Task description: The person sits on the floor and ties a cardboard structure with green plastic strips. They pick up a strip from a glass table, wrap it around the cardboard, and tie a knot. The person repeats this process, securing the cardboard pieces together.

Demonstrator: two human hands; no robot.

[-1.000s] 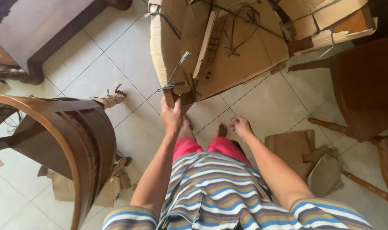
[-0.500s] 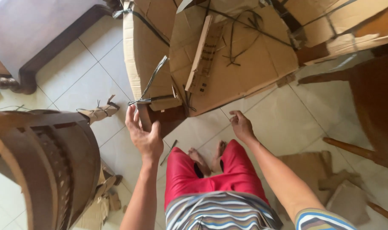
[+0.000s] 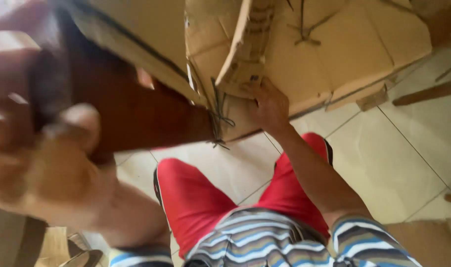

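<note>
**Two hands on cardboard-wrapped furniture**

A person in red shorts and a striped shirt stands on a pale tiled floor, seen from above.

The right hand reaches forward and presses against the cardboard wrapped around a large piece of furniture. Its fingers are curled at the lower edge of a loose cardboard flap; whether they pinch the flap or only rest on it I cannot tell.

The left hand is very close to the camera, large and blurred. It seems closed around a dark brown wooden part that sticks out from under the cardboard, thumb raised, but the blur hides the grip, so I cannot tell for sure.

Dark string binds the wrapping, knotted just left of the right hand, with another strand crossing higher up.

The wrapped piece fills the top of the view. Open floor lies to the right, and between the person's legs.
</note>
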